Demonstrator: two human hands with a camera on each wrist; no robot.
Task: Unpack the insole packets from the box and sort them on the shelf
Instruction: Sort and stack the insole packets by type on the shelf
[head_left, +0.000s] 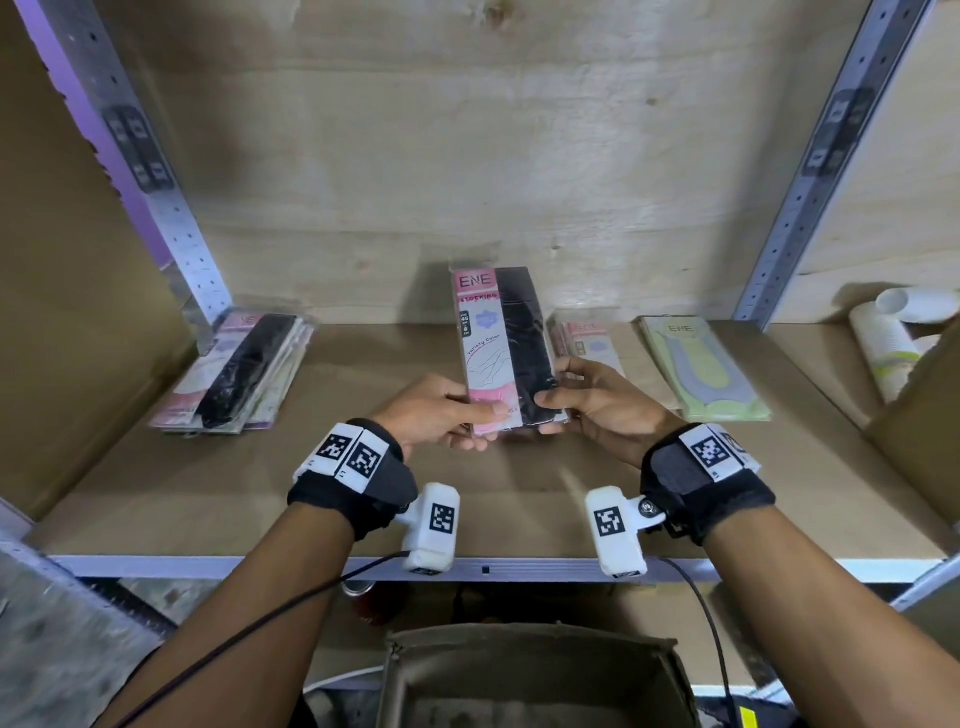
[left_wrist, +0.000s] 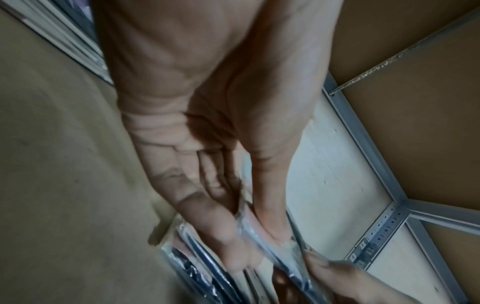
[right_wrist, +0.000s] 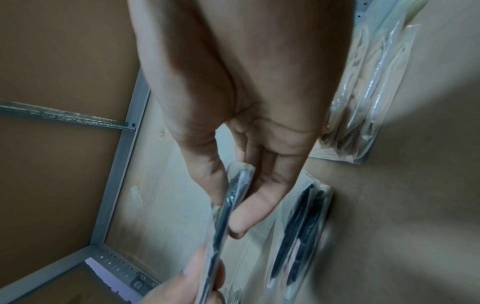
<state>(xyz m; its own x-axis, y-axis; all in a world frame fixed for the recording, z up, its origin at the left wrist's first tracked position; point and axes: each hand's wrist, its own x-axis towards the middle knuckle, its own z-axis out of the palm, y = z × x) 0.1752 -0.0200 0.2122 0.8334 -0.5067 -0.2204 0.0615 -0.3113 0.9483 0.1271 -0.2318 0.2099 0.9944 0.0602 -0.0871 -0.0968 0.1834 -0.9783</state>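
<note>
Both hands hold one clear-wrapped packet (head_left: 501, 343) with a pink-and-white card and a black insert upright above the shelf board (head_left: 467, 493). My left hand (head_left: 441, 410) pinches its lower left corner, thumb on the front. My right hand (head_left: 597, 397) pinches its lower right edge. In the left wrist view the packet (left_wrist: 262, 236) shows edge-on between thumb and fingers; in the right wrist view its edge (right_wrist: 228, 205) runs between thumb and fingers. A stack of black-and-pink packets (head_left: 239, 369) lies at the shelf's left. The open cardboard box (head_left: 535, 680) sits below the shelf.
Right of centre lie a pink packet pile (head_left: 587, 338) and a green-and-grey packet (head_left: 701, 369). White paper cups (head_left: 888, 343) lie at the far right beside a cardboard flap (head_left: 924, 415). Perforated metal uprights (head_left: 810, 171) frame the bay.
</note>
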